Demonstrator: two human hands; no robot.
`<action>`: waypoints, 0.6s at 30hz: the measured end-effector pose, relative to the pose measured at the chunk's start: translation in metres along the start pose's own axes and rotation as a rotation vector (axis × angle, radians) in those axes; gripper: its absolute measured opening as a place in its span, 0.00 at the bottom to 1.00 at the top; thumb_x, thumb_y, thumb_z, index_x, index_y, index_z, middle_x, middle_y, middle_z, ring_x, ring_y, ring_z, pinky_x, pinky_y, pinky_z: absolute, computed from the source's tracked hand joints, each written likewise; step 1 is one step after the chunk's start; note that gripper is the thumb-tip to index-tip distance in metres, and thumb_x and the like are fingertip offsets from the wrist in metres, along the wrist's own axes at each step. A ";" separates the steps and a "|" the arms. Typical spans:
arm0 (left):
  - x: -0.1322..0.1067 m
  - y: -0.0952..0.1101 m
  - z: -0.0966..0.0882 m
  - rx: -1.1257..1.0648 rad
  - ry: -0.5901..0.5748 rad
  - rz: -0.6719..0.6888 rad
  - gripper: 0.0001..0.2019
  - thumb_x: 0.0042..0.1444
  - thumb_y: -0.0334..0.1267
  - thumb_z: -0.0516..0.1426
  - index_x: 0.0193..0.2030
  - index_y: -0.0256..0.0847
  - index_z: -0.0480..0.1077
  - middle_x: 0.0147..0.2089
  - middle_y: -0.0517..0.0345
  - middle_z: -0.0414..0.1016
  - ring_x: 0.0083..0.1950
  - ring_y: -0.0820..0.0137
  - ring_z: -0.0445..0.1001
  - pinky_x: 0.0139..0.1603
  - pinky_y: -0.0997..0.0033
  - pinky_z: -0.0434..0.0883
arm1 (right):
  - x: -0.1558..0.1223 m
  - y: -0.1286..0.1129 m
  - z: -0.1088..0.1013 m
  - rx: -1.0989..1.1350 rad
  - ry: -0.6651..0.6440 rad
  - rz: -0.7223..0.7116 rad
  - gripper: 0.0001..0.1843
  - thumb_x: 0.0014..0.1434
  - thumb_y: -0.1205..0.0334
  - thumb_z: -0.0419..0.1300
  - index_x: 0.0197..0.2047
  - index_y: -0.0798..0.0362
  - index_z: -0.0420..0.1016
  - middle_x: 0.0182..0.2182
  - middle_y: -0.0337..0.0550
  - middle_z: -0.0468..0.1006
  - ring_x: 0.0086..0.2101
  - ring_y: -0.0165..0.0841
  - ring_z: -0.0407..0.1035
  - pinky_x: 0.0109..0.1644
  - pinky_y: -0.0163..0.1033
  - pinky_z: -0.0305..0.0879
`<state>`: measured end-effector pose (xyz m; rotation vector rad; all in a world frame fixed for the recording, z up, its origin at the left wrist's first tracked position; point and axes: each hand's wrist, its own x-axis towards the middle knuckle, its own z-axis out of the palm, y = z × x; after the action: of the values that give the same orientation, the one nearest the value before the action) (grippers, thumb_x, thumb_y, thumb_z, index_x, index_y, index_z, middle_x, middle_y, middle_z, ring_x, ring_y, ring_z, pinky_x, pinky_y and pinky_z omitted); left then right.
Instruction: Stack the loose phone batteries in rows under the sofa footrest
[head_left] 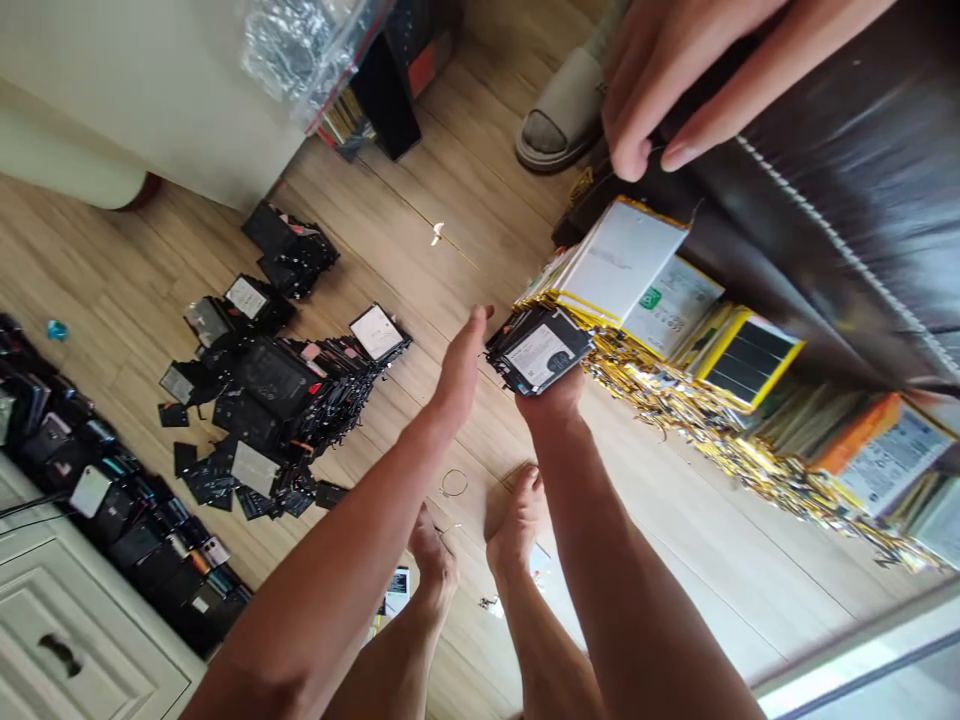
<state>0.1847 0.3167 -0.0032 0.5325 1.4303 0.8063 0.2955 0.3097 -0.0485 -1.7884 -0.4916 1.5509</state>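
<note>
My right hand (551, 395) holds a small stack of flat black phone batteries (538, 350) from below, with white labels showing on top. My left hand (461, 375) is beside that stack, held flat and edge-on with nothing in it. Just right of the stack lies a heap of gold-edged flat batteries (622, 265). A larger heap of black batteries (277, 400) lies on the wood floor to the left of my hands. Another person's hand (660, 90) reaches in at the top right, above the gold-edged heap.
A dark leather sofa (840, 190) runs along the right. Several black batteries lie in a band (97, 510) beside a white drawer cabinet (67, 640). My bare feet (480, 535) stand below my arms. A beige slipper (559, 115) and a plastic bag (300, 50) are at the top.
</note>
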 end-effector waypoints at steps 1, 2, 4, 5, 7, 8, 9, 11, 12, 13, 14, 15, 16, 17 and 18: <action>-0.005 -0.002 0.004 0.003 -0.039 0.034 0.28 0.74 0.55 0.45 0.68 0.40 0.70 0.74 0.50 0.67 0.79 0.56 0.58 0.79 0.49 0.54 | 0.001 -0.002 0.000 0.040 -0.012 -0.022 0.39 0.71 0.40 0.37 0.65 0.57 0.73 0.53 0.60 0.81 0.54 0.44 0.74 0.55 0.46 0.72; -0.009 -0.003 0.008 0.010 -0.076 0.060 0.28 0.74 0.54 0.46 0.67 0.38 0.71 0.72 0.49 0.69 0.77 0.56 0.60 0.78 0.51 0.57 | 0.001 -0.004 0.000 0.096 -0.024 -0.036 0.40 0.71 0.42 0.34 0.66 0.57 0.72 0.55 0.61 0.80 0.55 0.44 0.74 0.55 0.46 0.72; -0.014 -0.001 0.014 0.030 -0.089 0.102 0.27 0.73 0.53 0.48 0.66 0.37 0.72 0.71 0.49 0.71 0.76 0.56 0.63 0.77 0.55 0.60 | 0.001 -0.003 -0.004 0.131 -0.038 -0.015 0.41 0.72 0.46 0.28 0.69 0.57 0.69 0.59 0.62 0.77 0.57 0.43 0.74 0.56 0.45 0.72; -0.018 0.001 0.014 0.046 -0.052 0.119 0.27 0.73 0.53 0.48 0.67 0.37 0.71 0.72 0.50 0.70 0.76 0.57 0.63 0.77 0.58 0.59 | -0.001 -0.001 -0.008 0.113 -0.031 0.027 0.42 0.71 0.47 0.26 0.70 0.55 0.68 0.61 0.61 0.76 0.59 0.42 0.73 0.56 0.45 0.72; -0.036 0.004 0.005 0.077 0.082 0.132 0.26 0.73 0.53 0.49 0.69 0.40 0.68 0.75 0.52 0.66 0.78 0.61 0.60 0.78 0.62 0.56 | -0.012 0.007 -0.019 0.048 0.023 0.151 0.42 0.71 0.44 0.25 0.72 0.48 0.66 0.65 0.56 0.73 0.62 0.40 0.71 0.56 0.46 0.73; -0.051 0.003 -0.005 0.094 0.149 0.118 0.27 0.73 0.53 0.49 0.70 0.42 0.67 0.76 0.52 0.64 0.78 0.62 0.59 0.78 0.62 0.56 | -0.020 0.013 -0.025 0.024 0.066 0.224 0.40 0.70 0.42 0.27 0.72 0.44 0.65 0.66 0.54 0.71 0.64 0.39 0.69 0.56 0.47 0.73; -0.070 0.000 -0.018 0.109 0.197 0.082 0.27 0.72 0.54 0.50 0.70 0.44 0.67 0.76 0.52 0.64 0.78 0.62 0.60 0.78 0.60 0.57 | -0.031 0.020 -0.031 0.018 0.108 0.290 0.37 0.70 0.41 0.31 0.71 0.41 0.64 0.68 0.51 0.70 0.66 0.38 0.67 0.56 0.48 0.73; -0.118 -0.013 -0.050 0.129 0.252 -0.067 0.25 0.69 0.57 0.54 0.65 0.46 0.71 0.73 0.49 0.69 0.75 0.57 0.65 0.74 0.54 0.63 | -0.056 0.034 -0.038 0.046 0.153 0.388 0.30 0.68 0.45 0.43 0.67 0.40 0.68 0.68 0.49 0.70 0.66 0.37 0.67 0.58 0.48 0.73; -0.144 -0.023 -0.069 0.113 0.251 -0.187 0.24 0.66 0.56 0.57 0.62 0.46 0.74 0.71 0.48 0.71 0.73 0.55 0.68 0.72 0.53 0.66 | -0.068 0.041 -0.037 0.057 0.131 0.412 0.26 0.65 0.49 0.49 0.63 0.42 0.72 0.67 0.49 0.72 0.64 0.38 0.69 0.59 0.47 0.73; -0.170 -0.034 -0.089 0.060 0.273 -0.332 0.21 0.64 0.55 0.61 0.57 0.47 0.77 0.68 0.48 0.75 0.70 0.54 0.71 0.69 0.54 0.69 | -0.080 0.046 -0.033 0.059 0.074 0.422 0.23 0.62 0.52 0.53 0.58 0.44 0.75 0.64 0.51 0.75 0.62 0.38 0.72 0.59 0.46 0.72; -0.194 -0.045 -0.109 -0.018 0.314 -0.497 0.18 0.60 0.53 0.65 0.52 0.47 0.79 0.63 0.48 0.78 0.67 0.53 0.74 0.66 0.54 0.71 | -0.089 0.051 -0.026 0.041 -0.005 0.422 0.21 0.59 0.53 0.57 0.54 0.46 0.77 0.61 0.52 0.78 0.59 0.39 0.75 0.59 0.46 0.72; -0.215 -0.056 -0.129 -0.050 0.343 -0.574 0.16 0.60 0.51 0.65 0.49 0.44 0.80 0.60 0.44 0.80 0.63 0.50 0.77 0.62 0.52 0.73 | -0.096 0.055 -0.016 -0.003 -0.089 0.409 0.19 0.57 0.53 0.61 0.50 0.48 0.79 0.57 0.53 0.81 0.56 0.40 0.77 0.59 0.47 0.72; -0.232 -0.065 -0.149 -0.072 0.373 -0.617 0.15 0.64 0.49 0.62 0.48 0.42 0.79 0.58 0.41 0.81 0.60 0.50 0.78 0.60 0.49 0.74 | -0.099 0.057 -0.004 -0.063 -0.164 0.384 0.19 0.55 0.53 0.63 0.48 0.50 0.79 0.54 0.53 0.82 0.54 0.41 0.78 0.58 0.47 0.73; -0.245 -0.072 -0.170 -0.112 0.430 -0.671 0.14 0.67 0.48 0.58 0.47 0.40 0.78 0.56 0.39 0.81 0.58 0.52 0.80 0.59 0.49 0.75 | -0.098 0.058 0.012 -0.127 -0.219 0.351 0.19 0.53 0.52 0.65 0.47 0.50 0.80 0.52 0.53 0.83 0.52 0.42 0.78 0.58 0.49 0.73; -0.252 -0.079 -0.191 -0.190 0.534 -0.704 0.14 0.70 0.46 0.55 0.46 0.39 0.78 0.55 0.41 0.81 0.56 0.55 0.80 0.58 0.51 0.76 | -0.092 0.058 0.029 -0.188 -0.250 0.315 0.20 0.53 0.51 0.67 0.47 0.51 0.80 0.51 0.53 0.84 0.52 0.42 0.78 0.58 0.50 0.73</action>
<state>0.0208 0.0488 0.0835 -0.3637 1.8376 0.5093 0.2394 0.2145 -0.0268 -1.8907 -0.5054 2.0198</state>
